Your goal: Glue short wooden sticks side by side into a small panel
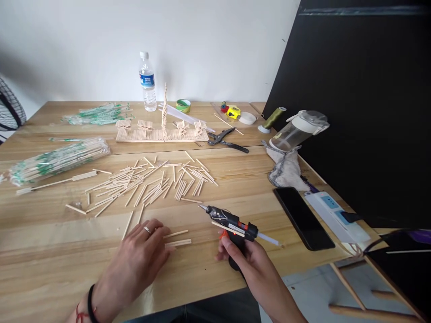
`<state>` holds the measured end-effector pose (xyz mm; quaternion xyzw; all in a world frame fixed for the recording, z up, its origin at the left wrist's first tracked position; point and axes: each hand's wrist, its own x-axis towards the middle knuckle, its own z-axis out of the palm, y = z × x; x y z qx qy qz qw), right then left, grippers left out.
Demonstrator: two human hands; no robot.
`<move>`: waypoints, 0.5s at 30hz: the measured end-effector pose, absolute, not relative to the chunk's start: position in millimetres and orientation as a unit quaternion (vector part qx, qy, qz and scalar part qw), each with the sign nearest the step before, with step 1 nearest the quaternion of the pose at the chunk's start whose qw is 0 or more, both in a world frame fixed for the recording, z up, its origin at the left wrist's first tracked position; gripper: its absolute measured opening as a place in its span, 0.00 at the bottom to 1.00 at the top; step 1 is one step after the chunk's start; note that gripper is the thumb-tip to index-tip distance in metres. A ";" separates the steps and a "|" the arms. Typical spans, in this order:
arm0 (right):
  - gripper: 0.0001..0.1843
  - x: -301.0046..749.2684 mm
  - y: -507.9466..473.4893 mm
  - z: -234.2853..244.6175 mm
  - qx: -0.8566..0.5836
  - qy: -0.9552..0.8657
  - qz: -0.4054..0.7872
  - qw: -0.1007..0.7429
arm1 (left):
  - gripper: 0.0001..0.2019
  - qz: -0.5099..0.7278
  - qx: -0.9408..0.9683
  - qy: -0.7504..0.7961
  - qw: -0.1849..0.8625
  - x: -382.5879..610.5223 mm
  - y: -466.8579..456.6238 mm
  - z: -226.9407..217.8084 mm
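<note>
My right hand is wrapped round the grip of a black hot glue gun, its nozzle pointing up and left, a clear glue stick jutting from the back. A thin wooden stick runs along the gun's side. Low over the tabletop, my left hand has its fingers bent and drawn together on a few short wooden sticks, whose right ends stick out; its fingertips are partly hidden. Beyond both hands lies a loose scatter of cut wooden sticks. Farther back stands a stick-built model with a tall upright piece.
Bagged sticks lie at left, near a water bottle. Pliers, a tape measure and a thread spool sit behind. On the right are a clear cup, a phone and a power strip.
</note>
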<state>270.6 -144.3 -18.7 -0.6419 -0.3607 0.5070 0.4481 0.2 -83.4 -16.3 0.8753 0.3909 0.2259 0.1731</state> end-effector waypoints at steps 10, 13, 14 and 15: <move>0.30 258.1 -125.5 -20.9 -0.588 -0.386 0.556 0.443 | 0.09 0.230 0.846 0.433 0.211 14.6 -93.4 -34.1; 0.30 255.2 -122.7 -19.3 -0.586 -0.382 0.559 0.445 | 0.10 0.237 0.840 0.429 0.231 15.0 -93.2 -34.0; 0.30 253.5 -122.6 -18.3 -0.587 -0.380 0.559 0.445 | 0.11 0.240 0.839 0.427 0.238 14.9 -93.1 -33.7; 0.30 251.7 -122.7 -17.2 -0.589 -0.378 0.560 0.444 | 0.11 0.243 0.839 0.423 0.243 14.8 -93.0 -33.1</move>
